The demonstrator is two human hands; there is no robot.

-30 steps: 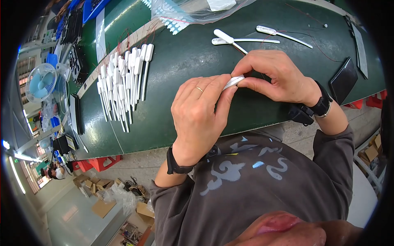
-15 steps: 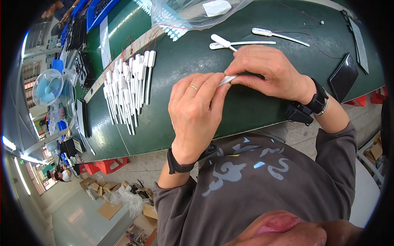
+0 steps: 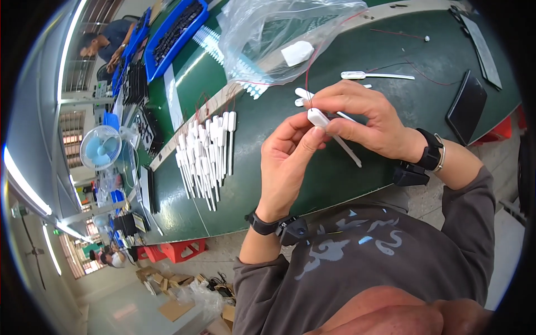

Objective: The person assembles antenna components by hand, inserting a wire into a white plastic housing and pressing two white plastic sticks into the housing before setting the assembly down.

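Note:
A white stick with a broad rounded head (image 3: 319,118) and a thin stem is held over the table; its kind is not plain. A thin dark red wire rises from the head. My left hand (image 3: 287,162) pinches the head between thumb and fingertips. From the other side, my right hand (image 3: 365,114) grips the same stick near where head and stem meet, its fingers bent. Beyond the right hand lie similar white sticks (image 3: 304,94), partly hidden by its fingers. Another white stick (image 3: 353,75) lies farther off to the right.
To the left, several white wired sticks (image 3: 206,151) lie bunched on the green table (image 3: 257,195). A clear plastic bag (image 3: 262,39) with a white piece lies at the far side. A black flat device (image 3: 467,109) sits at right. Blue trays (image 3: 156,67) and a person (image 3: 114,42) are far left.
My hands have drawn the stick up and turned it, so its head, stem and wire now show. My left fingers have shifted to its head. The whole view has swung, moving the table things rightward.

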